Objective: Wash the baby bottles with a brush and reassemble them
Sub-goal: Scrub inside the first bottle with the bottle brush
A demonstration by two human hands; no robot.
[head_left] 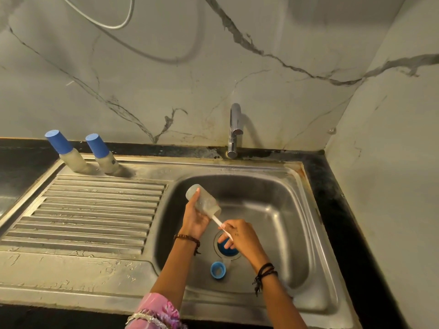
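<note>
While over the sink [297, 176]:
Left hand [193, 218]: gripping the tilted bottle [204, 202].
Right hand [240, 233]: pinching the brush handle [217, 220], which is entering the bottle's mouth.

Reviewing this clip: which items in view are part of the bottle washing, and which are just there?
In use: clear bottle in left hand; brush handle in right hand; blue ring in sink; two capped bottles.

Just there: tap, drainboard, hose.

Head view: high, close, angled down onto sink [316, 233], facing wall [166, 79].
</note>
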